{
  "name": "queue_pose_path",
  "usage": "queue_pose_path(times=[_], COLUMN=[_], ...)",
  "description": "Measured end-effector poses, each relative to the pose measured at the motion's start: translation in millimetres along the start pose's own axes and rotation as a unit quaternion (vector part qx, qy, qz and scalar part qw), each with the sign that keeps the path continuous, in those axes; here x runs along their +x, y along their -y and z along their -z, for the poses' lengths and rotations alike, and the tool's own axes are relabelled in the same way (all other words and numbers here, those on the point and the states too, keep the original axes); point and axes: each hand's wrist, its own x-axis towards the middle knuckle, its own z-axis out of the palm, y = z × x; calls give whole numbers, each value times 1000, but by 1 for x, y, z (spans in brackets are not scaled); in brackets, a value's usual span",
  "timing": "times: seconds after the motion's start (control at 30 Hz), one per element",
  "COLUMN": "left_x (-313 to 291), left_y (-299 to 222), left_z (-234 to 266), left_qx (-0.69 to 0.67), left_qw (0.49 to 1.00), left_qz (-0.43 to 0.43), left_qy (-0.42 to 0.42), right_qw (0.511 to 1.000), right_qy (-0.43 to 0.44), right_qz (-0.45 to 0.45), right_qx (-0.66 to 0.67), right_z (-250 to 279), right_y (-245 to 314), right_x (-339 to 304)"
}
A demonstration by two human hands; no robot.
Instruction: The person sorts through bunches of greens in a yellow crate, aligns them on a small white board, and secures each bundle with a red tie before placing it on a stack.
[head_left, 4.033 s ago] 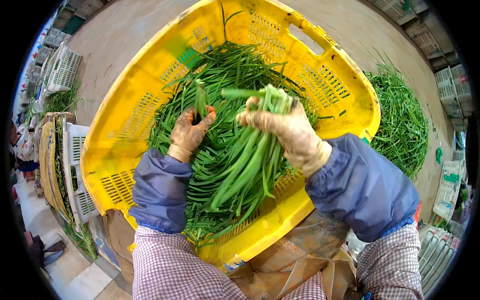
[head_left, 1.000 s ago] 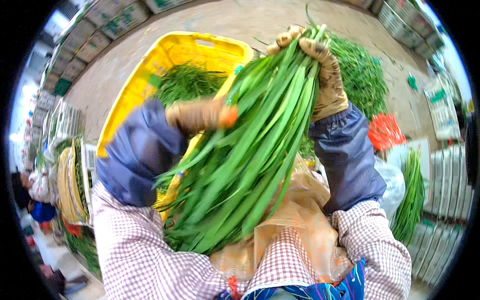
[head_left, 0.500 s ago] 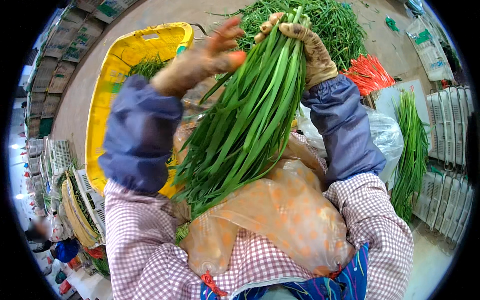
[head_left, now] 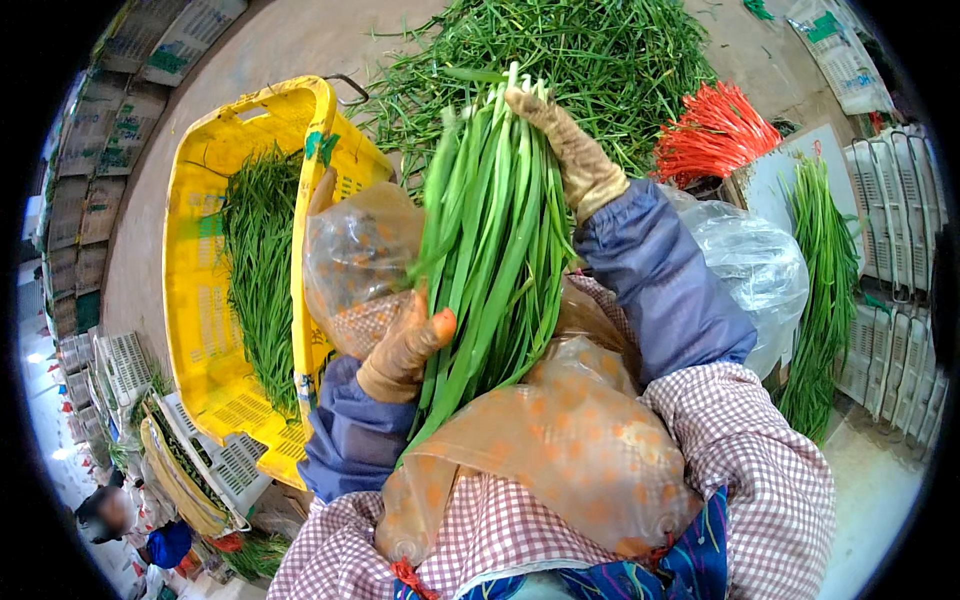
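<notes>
A bunch of green chives (head_left: 500, 240) hangs over my lap, pale stem ends up and leaves pointing down toward me. My right hand (head_left: 570, 140), in a soiled tan glove, is closed round the bunch just below the stem ends; part of its grip is hidden behind the stalks. My left hand (head_left: 400, 350), gloved with orange fingertips showing, is at the lower left side of the leaves. Its visible fingers are apart and hold nothing that I can see. Beneath the bunch, a translucent apron with orange dots (head_left: 560, 430) covers my lap.
At left stands a yellow crate (head_left: 190, 310) holding chives. Ahead lies a large heap of loose greens (head_left: 590, 50), with red ties (head_left: 715, 130) beside it. Another chive bunch (head_left: 820, 270) lies at right, near clear plastic (head_left: 745, 270) and stacked pale crates (head_left: 890, 230).
My left hand has come down from near the stem ends to the lower leaves. The bunch has moved toward me and left, hanging straighter, still in my right hand.
</notes>
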Motion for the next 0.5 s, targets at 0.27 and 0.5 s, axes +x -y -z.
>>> queue_pose_path(times=[0.27,0.5], left_x=[15,81], left_y=[4,-46], left_z=[6,-6], left_qx=[7,106], left_qw=[998,946], left_qz=[27,305], left_qy=[-57,-18], right_qw=[981,943], right_qy=[-36,-93], right_qz=[-157,-196], right_qx=[107,251], right_z=[-31,4], right_y=[-38,-82], right_x=[-85,-57])
